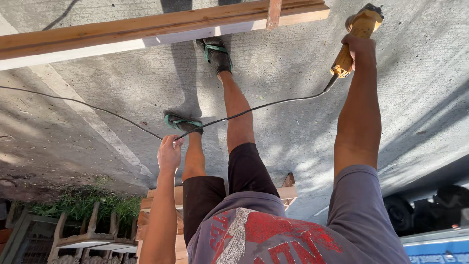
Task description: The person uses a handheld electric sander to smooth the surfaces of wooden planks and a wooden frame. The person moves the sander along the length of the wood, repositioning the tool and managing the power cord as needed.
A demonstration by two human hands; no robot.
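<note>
Power tool (359, 34) head cut off at top edge — wooden beam (146, 34) ends out of frame.

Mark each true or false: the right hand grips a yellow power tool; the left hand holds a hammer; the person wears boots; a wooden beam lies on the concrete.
1. The right hand grips a yellow power tool. True.
2. The left hand holds a hammer. False: its fingers pinch the black cable that runs to the tool.
3. The person wears boots. False: open sandals with green straps.
4. A wooden beam lies on the concrete ground. True.
</note>
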